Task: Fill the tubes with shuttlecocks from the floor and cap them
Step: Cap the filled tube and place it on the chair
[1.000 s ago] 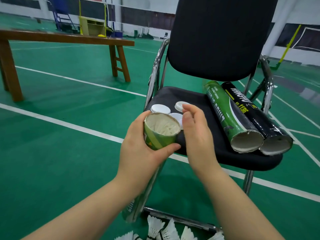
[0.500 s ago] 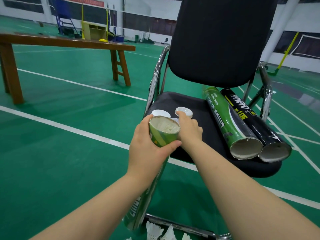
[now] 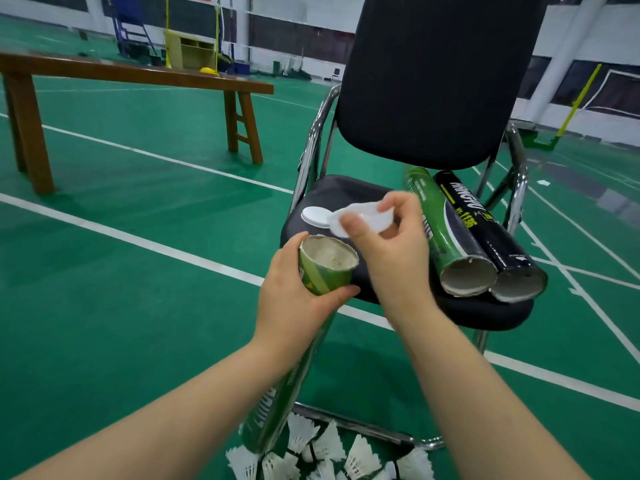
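**White cap (image 3: 360, 220) poised just past the open mouth of the held tube (image 3: 327, 271)**

The right hand (image 3: 391, 251) pinches the plastic cap between thumb and curled fingers. The cap is motion-blurred, so its tilt is hard to read. It sits just far and right of the tube mouth, close but not yet touching the rim.

The left hand (image 3: 301, 299) is wrapped round the green tube right below that rim, thumb on the near side. The tube's long axis slopes from the mouth down and toward the viewer, and its lower end sits among the loose shuttlecocks (image 3: 329, 448) on the floor. The mouth faces up and slightly far-right, toward the cap, so the next move is likely a short drop near and left by the right hand while the left steadies the tube.

Inside the mouth the tube looks pale. It may be full, but I cannot tell for sure.

On the chair seat (image 3: 346, 192), a spare cap (image 3: 315, 216) lies flat at the left. A second green tube (image 3: 440, 230) and a black tube (image 3: 485, 237) lie side by side and touching at the right. Their near ends are uncapped and look hollow.
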